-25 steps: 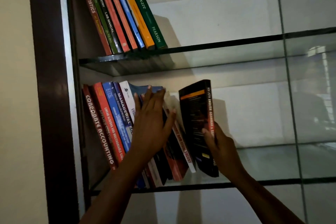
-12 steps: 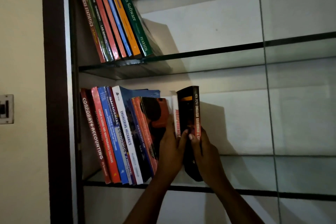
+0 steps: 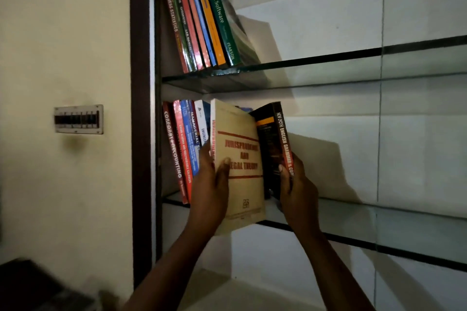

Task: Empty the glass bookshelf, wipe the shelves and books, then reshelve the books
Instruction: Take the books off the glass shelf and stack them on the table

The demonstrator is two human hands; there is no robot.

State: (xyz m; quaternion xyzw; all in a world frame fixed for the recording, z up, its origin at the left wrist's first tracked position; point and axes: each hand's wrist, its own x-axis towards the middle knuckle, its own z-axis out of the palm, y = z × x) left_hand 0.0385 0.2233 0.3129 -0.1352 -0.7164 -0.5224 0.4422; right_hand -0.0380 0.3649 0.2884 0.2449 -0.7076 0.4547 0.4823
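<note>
Two books are in the hands at the lower glass shelf (image 3: 379, 225) of the dark-framed bookcase. The left hand (image 3: 209, 184) grasps a cream paperback with red lettering (image 3: 245, 189), "Jurisprudence and Legal Theory", with the thumb (image 3: 224, 164) laid across the front cover and the fingers hidden behind the spine. This book stands upright with its cover facing outward, and its bottom edge hangs in front of and below the shelf's front edge. Just to the right, touching it, the right hand (image 3: 295, 184) clasps a thick black book with a red spine (image 3: 274, 144), an English grammar, fingers curled round the spine. Whether its foot rests on the glass cannot be told. At the left end of the same shelf a row of red, blue and white textbooks (image 3: 182, 149) leans against the dark wooden upright (image 3: 141, 121). On the upper glass shelf (image 3: 328, 68), directly above, a second row of slanted books (image 3: 194, 23) ends with a green "System Software" volume (image 3: 219, 15). Left of the shelf, beyond the upright, a white switch plate (image 3: 78, 118) is set in the cream wall.
</note>
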